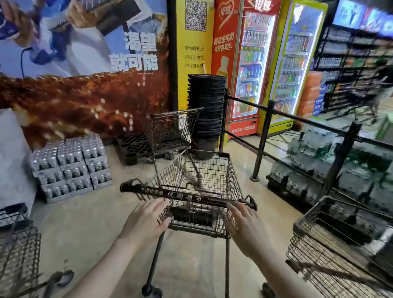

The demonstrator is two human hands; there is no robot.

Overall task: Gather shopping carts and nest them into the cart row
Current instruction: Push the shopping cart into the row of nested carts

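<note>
A dark wire shopping cart is standing in the middle of the view on the pale concrete floor, its handle bar turned toward the person. Both hands are reaching out just below and behind that bar with fingers spread and released: the left hand is hovering at the left part of the bar, the right hand at the right part. Whether the fingertips are touching the cart's rear wire panel I cannot tell; neither hand is gripping anything.

Ahead and slightly left, a second wire cart is sitting near the wall, apart from the middle cart. Just to its right, a tall stack of black shopping baskets is rising against a yellow pillar. A third cart is showing at the right edge and a fourth cart at the lower left, both well apart from the middle one.

Shrink-wrapped cases of cans are lying stacked on the floor at the left under a large wall poster. A black railing is running along the right, with packs of bottled water behind it. Two lit drink fridges, a red one and a yellow one, are standing at the back.
</note>
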